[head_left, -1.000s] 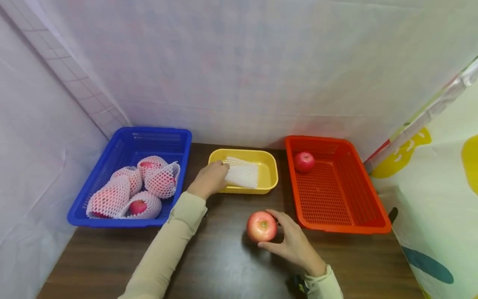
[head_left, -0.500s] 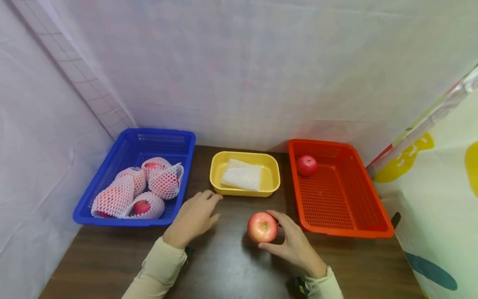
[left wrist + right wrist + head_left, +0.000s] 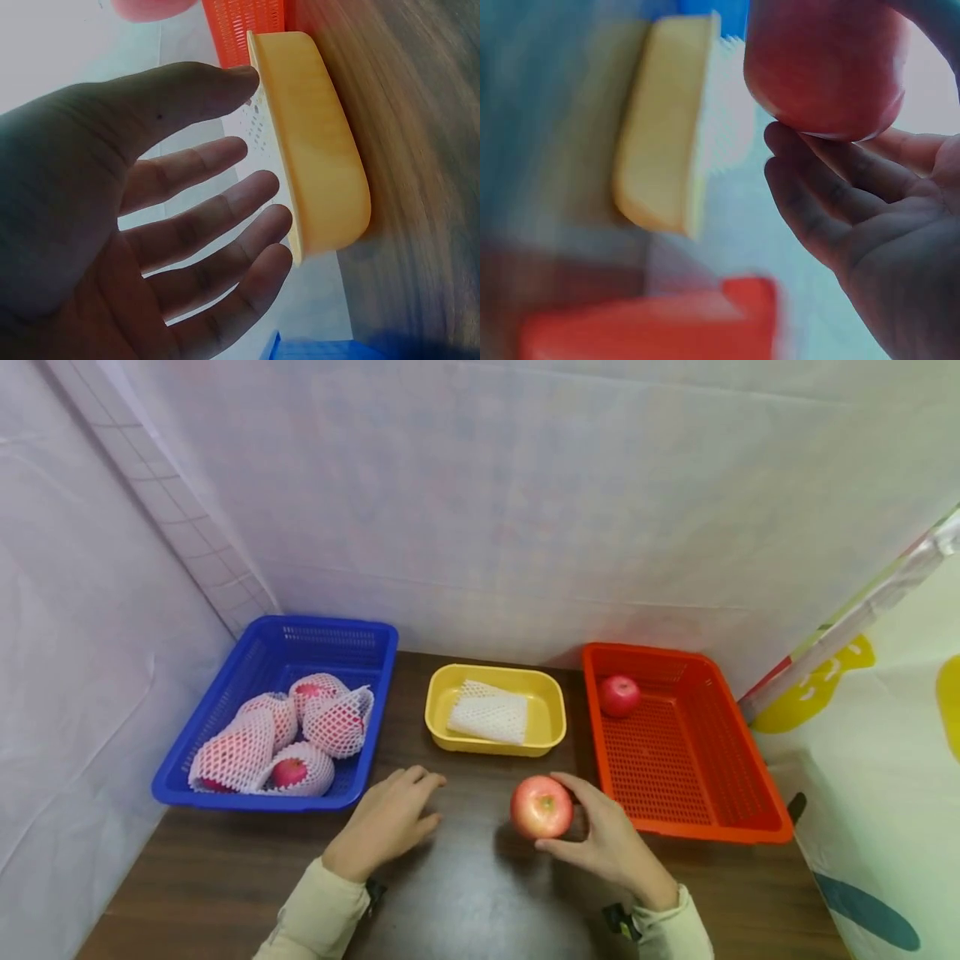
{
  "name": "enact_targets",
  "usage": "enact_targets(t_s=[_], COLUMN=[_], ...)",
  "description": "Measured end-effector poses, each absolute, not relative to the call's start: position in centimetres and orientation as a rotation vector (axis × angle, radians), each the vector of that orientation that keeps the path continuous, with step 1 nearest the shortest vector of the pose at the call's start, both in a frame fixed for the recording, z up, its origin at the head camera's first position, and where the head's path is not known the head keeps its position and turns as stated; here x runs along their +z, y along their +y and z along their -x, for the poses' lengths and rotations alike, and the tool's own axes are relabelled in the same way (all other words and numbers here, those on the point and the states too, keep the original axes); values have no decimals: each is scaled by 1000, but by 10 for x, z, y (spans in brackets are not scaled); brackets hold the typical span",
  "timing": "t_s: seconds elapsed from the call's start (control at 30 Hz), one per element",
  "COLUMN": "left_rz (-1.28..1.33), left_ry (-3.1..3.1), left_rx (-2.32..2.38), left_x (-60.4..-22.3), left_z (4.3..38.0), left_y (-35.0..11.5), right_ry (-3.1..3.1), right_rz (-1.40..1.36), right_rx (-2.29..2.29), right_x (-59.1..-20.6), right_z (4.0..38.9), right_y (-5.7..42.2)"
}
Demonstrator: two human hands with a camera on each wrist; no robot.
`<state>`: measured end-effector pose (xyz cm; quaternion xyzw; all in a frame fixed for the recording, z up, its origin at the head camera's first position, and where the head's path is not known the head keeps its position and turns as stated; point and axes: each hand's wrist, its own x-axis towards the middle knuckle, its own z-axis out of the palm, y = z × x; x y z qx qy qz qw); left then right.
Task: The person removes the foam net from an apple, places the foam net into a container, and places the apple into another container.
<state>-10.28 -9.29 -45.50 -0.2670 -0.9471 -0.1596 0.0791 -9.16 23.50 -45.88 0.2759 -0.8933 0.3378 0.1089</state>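
Observation:
My right hand (image 3: pixel 611 839) grips a red and yellow apple (image 3: pixel 542 807) between thumb and fingers, over the table in front of the red basket. The right wrist view shows the same apple (image 3: pixel 825 67) with fingers under and beside it. My left hand (image 3: pixel 388 822) is apart from everything, its fingers loosely bent, between the blue basket and the apple. The left wrist view has the left hand (image 3: pixel 172 210) with spread fingers and nothing held. Beyond the hands stands a yellow tray (image 3: pixel 497 748) with white foam net sleeves (image 3: pixel 489 714) lying flat in it.
At the left, a blue basket (image 3: pixel 273 799) holds several apples in foam nets (image 3: pixel 232 752). A red basket (image 3: pixel 720 831) at the right contains one bare apple (image 3: pixel 620 696) in its far left corner. White sheeting (image 3: pixel 480 510) hangs behind the dark wooden table (image 3: pixel 465 893).
My left hand has let go of the foam net in the tray and drawn back toward me. The right hand has shifted slightly right with the apple.

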Motion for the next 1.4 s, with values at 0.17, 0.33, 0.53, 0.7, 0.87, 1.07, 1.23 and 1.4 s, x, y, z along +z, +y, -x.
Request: enact_targets(t_s=[0.17,0.33,0.53,0.7,0.87,1.07,1.23,1.4], left_rz=[787,780,766,765,754,775,781,780], left_ry=[-2900,-2928,-2966,-2960,-2962,-2957,-2960,-2947], left_rx=[-525,-548,-581,-593,-621,-674,-687,-702], left_x=[-455,-457,-462,-465,-465,-467,-466,-465], left_z=[104,106,105,105,105,104,103,102], left_y=[-91,-90,-94,-96,-97,-98,-100,-101], right_ry=[-2690,-2800,-2955,-3050,-3109,-3222,-3241,-3258], right_rz=[-741,-600,-414,-221,-30,163,257,190], right_rx=[834,788,685,654,654,673,749,725], right_x=[-416,-384,-382,-406,-438,-462,-469,-469], right_z=[121,166,225,265,292,296,294,296], right_y=[276,326,374,399,412,416,416,417])
